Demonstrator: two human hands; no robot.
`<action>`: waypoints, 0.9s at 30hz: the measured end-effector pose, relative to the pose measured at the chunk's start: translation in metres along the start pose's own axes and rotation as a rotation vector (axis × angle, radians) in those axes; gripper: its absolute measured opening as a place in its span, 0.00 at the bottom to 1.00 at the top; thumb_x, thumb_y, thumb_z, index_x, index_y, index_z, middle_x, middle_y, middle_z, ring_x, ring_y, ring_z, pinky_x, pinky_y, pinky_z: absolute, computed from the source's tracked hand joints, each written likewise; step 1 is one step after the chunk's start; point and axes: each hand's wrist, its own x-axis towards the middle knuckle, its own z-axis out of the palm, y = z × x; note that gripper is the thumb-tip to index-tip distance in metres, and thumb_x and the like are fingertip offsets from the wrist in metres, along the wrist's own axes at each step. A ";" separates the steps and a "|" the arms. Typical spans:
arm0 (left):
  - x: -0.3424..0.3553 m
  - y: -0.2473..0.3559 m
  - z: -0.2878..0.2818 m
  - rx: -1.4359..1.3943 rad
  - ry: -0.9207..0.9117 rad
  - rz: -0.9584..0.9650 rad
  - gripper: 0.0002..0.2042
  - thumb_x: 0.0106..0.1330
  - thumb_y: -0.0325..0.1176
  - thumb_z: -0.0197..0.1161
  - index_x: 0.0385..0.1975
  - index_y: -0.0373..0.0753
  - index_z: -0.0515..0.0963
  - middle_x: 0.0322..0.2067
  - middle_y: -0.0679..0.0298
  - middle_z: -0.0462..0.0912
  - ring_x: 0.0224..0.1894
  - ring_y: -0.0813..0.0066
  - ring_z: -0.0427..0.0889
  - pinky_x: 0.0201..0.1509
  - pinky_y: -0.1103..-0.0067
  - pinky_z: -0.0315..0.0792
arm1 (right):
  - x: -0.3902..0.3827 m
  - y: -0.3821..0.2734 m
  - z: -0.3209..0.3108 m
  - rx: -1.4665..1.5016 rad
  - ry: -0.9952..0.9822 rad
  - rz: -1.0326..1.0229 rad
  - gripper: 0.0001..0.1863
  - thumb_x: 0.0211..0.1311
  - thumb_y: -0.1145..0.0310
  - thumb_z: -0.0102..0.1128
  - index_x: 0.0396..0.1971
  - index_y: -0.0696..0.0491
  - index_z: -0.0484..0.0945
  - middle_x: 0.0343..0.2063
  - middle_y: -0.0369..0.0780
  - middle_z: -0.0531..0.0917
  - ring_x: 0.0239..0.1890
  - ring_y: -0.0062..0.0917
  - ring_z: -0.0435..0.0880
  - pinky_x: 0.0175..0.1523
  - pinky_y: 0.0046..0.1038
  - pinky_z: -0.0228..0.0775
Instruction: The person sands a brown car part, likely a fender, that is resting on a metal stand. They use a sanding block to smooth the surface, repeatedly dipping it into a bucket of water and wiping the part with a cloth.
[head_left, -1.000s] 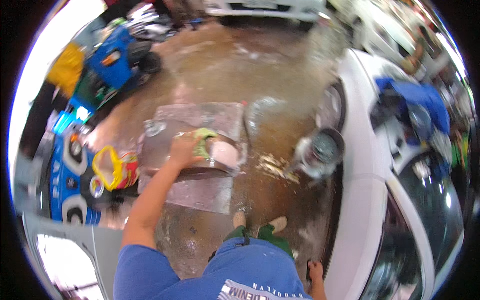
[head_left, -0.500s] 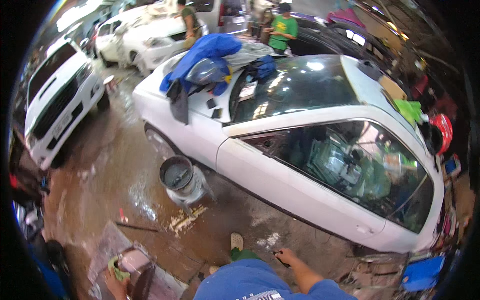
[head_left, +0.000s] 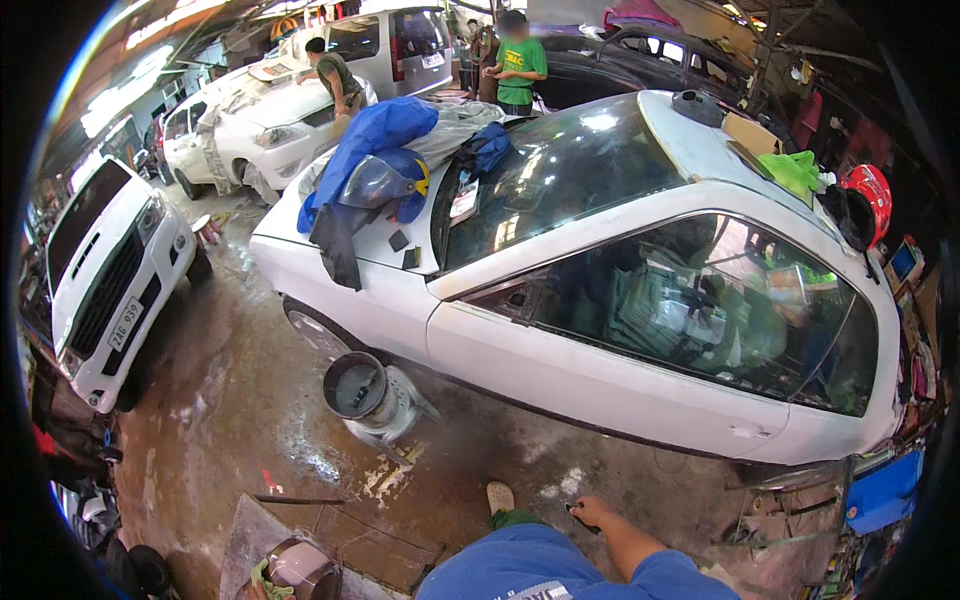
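Observation:
My right hand [head_left: 593, 513] hangs out in front of me, over the floor beside the white car [head_left: 590, 385]. Its fingers are closed around a small dark object [head_left: 573, 510], too small to name. At the lower left, a light green cloth [head_left: 266, 583] lies against a glossy pinkish-grey rounded part [head_left: 297, 566] with a dark brown edge. Both are on a flat, stained board [head_left: 247, 530]. My left hand is not visible; the lower edge of the picture cuts off the area below the cloth.
A dark bucket [head_left: 352, 388] of grey liquid sits on a white stool [head_left: 400, 408] by the front wheel. On the car's bonnet lie a blue cover [head_left: 390, 130] and a helmet [head_left: 375, 183]. A white pickup [head_left: 120, 285] stands left. Two people [head_left: 518, 75] are farther back.
My view has shifted, so the car and bucket sit differently in the picture. My left hand, earlier on the green cloth, is out of sight now. My right hand still grips the small dark object.

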 end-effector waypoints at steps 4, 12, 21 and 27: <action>0.000 0.011 0.002 -0.003 -0.014 -0.016 0.43 0.54 0.63 0.74 0.70 0.51 0.74 0.58 0.47 0.83 0.57 0.42 0.83 0.61 0.52 0.76 | 0.009 -0.009 -0.013 -0.049 0.018 -0.037 0.29 0.63 0.47 0.68 0.56 0.54 0.85 0.55 0.51 0.86 0.58 0.48 0.84 0.62 0.45 0.75; -0.001 0.009 -0.001 -0.004 -0.028 -0.028 0.44 0.54 0.63 0.74 0.71 0.51 0.73 0.62 0.47 0.79 0.63 0.43 0.78 0.65 0.51 0.73 | 0.009 -0.028 -0.023 -0.042 0.026 -0.028 0.29 0.64 0.47 0.67 0.56 0.53 0.85 0.56 0.51 0.85 0.59 0.48 0.83 0.64 0.44 0.75; -0.007 0.015 -0.009 -0.036 -0.084 -0.092 0.41 0.58 0.62 0.72 0.71 0.50 0.73 0.68 0.51 0.74 0.69 0.43 0.72 0.71 0.51 0.69 | 0.016 -0.031 -0.023 -0.154 0.008 -0.049 0.30 0.65 0.46 0.64 0.58 0.53 0.84 0.60 0.50 0.83 0.62 0.47 0.81 0.66 0.43 0.74; -0.009 0.048 -0.041 -0.064 0.066 0.068 0.34 0.63 0.62 0.68 0.62 0.44 0.79 0.56 0.50 0.83 0.58 0.42 0.80 0.62 0.52 0.74 | 0.017 -0.029 -0.022 -0.129 -0.039 -0.009 0.30 0.65 0.45 0.64 0.58 0.53 0.84 0.58 0.51 0.84 0.61 0.47 0.83 0.65 0.43 0.74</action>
